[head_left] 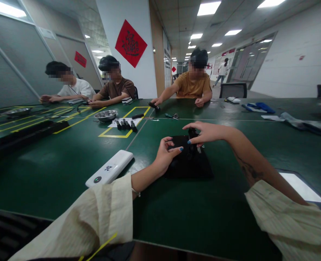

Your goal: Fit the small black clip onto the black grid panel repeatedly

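One flat black plate [189,173], bearing a short upright black fitting [192,132], on a glossy dark-green tabletop [160,214]. Right hand [207,131]: nearer, at the fitting, thumb and forefinger apart; whether it grips, cannot tell. Left hand [164,156]: half-curled, gap between thumb and fingers, at the plate's left side, fitting to its right. Farther left: one white oblong plastic block [115,164]; beyond, one round silvery metal bowl [106,116].

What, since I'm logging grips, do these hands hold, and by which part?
The right hand is at the black upright part; whether it grips cannot be told. The left hand holds nothing visible.
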Demonstrator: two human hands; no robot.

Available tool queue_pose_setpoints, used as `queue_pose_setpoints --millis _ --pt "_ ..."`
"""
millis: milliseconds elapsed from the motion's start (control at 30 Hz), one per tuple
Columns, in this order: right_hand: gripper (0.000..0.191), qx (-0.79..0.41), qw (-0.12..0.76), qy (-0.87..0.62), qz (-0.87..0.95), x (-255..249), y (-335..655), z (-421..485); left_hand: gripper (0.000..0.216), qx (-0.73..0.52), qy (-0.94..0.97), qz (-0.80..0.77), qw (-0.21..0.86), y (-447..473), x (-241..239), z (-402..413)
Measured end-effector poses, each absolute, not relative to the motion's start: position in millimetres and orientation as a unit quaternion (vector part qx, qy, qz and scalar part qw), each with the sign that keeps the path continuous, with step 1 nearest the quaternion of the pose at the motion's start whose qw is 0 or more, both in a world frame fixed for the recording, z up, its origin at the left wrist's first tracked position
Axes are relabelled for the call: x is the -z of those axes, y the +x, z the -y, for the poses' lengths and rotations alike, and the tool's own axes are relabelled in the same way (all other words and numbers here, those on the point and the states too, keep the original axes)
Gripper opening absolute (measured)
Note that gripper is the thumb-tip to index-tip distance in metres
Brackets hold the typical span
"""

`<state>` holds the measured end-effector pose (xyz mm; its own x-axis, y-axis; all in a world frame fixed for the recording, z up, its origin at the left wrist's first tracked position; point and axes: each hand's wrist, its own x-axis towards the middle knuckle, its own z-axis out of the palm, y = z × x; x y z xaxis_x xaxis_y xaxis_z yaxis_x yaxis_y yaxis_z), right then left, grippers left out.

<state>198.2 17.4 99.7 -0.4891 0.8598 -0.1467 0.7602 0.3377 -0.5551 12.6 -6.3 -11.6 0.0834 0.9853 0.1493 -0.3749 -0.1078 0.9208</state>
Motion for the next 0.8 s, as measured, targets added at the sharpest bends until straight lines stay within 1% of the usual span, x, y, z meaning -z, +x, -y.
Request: queue_pose_setpoints --millis 100,267,367,467,567,700,800 --pt "0.067 -0.285 0.083 -0.498 0.814 -99.7 197.8 -17.3 0.054 -0.583 0.465 -0.342 0.571 13.1 11.1 7.6" --pt "0.070 -0.230 0.069 -0.482 0.842 -96.5 196.1 -19.0 0.049 -0.578 0.481 -0.344 0.562 13.4 12.3 7.4" --pt "0.072 -0.220 0.068 -0.474 0.850 -93.6 195.4 -20.1 0.048 -0.582 0.479 -0.336 0.565 13.7 11.7 7.2" --pt "0.071 -0.237 0.065 -0.482 0.841 -90.4 192.9 -20.1 0.051 -0.585 0.471 -0.341 0.566 14.2 10.3 7.5" --pt "0.072 -0.277 0.064 -0.484 0.828 -85.0 187.8 -20.6 0.053 -0.590 0.461 -0.343 0.567 14.6 9.7 7.9" --pt "0.077 -0.306 0.064 -0.478 0.820 -78.7 183.9 -24.0 0.053 -0.596 0.461 -0.341 0.562 15.1 9.6 8.7" --pt "0.082 -0.337 0.082 -0.489 0.800 -79.7 188.6 -29.1 0.053 -0.597 0.458 -0.348 0.559 15.5 9.0 9.7"
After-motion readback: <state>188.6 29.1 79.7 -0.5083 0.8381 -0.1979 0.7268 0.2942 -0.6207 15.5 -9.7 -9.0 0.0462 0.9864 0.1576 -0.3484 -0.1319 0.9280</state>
